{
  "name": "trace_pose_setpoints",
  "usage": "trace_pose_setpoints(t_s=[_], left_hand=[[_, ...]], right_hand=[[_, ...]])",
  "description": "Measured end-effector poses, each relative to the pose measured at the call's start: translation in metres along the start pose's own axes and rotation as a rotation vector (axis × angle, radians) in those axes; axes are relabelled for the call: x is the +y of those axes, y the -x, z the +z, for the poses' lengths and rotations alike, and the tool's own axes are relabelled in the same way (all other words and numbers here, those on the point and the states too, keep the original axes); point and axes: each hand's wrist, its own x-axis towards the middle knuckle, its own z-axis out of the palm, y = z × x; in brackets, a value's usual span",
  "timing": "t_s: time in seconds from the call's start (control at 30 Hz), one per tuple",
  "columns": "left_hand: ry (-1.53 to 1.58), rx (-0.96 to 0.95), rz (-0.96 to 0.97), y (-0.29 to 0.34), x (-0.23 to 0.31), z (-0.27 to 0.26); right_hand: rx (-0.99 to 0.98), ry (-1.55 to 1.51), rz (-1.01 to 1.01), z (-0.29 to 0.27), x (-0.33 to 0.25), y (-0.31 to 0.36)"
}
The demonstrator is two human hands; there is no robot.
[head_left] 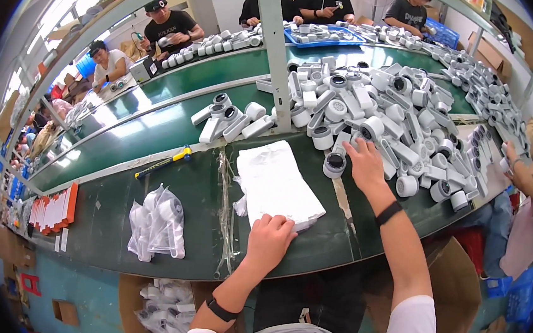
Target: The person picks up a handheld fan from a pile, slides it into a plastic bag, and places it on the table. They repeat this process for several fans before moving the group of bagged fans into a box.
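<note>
**White stack [279, 183] touched by the left hand [271, 238], loose gadget [334, 164] met by the right hand [368, 161]**

The near edge of the stack is covered by the left hand's bent fingers, seemingly so that the thin sheets or bags are steadied; whether any is pinched cannot be told. The right hand is part-open, fingertips at the gadget's handle; a firm grip cannot be confirmed. The gadget lies just left of that hand, apart from the pile of gadgets [361, 100] heaped beyond and to its right, probably for easy reach.

Left of the left hand, gadgets are held in clear bags [157, 223], set aside perhaps as a separate group. Below that hand, a cardboard box [127, 313] is filled with more bagged gadgets [167, 310]. Far beyond the right hand, loose white gadgets are held in a blue tray [318, 43].
</note>
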Motion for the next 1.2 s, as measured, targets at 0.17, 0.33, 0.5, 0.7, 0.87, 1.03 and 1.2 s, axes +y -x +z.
trace_pose_setpoints(t_s=[0.17,0.33,0.5,0.7,0.87,1.03,1.2], left_hand=[[-0.037,0.006,0.016,-0.001,-0.009,0.012],[0.115,0.014,-0.001,-0.008,-0.008,0.005],[0.038,0.076,-0.053,-0.015,-0.013,0.006],[0.105,0.046,-0.179,-0.018,-0.017,0.006],[0.093,0.108,-0.196,-0.006,-0.028,-0.012],[0.006,0.366,-0.205,-0.015,-0.045,-0.011],[0.125,0.220,-0.247,-0.034,-0.093,-0.005]], right_hand=[[-0.091,0.249,-0.212,0.016,0.003,-0.028],[-0.140,0.153,-0.209,0.019,0.010,-0.022],[0.097,-0.071,-0.311,0.006,-0.003,-0.006],[0.273,-0.354,-0.226,-0.057,-0.034,0.015],[-0.060,-1.106,0.298,-0.075,-0.054,0.088],[-0.050,-1.613,0.646,-0.055,-0.075,0.131],[-0.042,-1.651,0.754,-0.050,-0.106,0.119]])
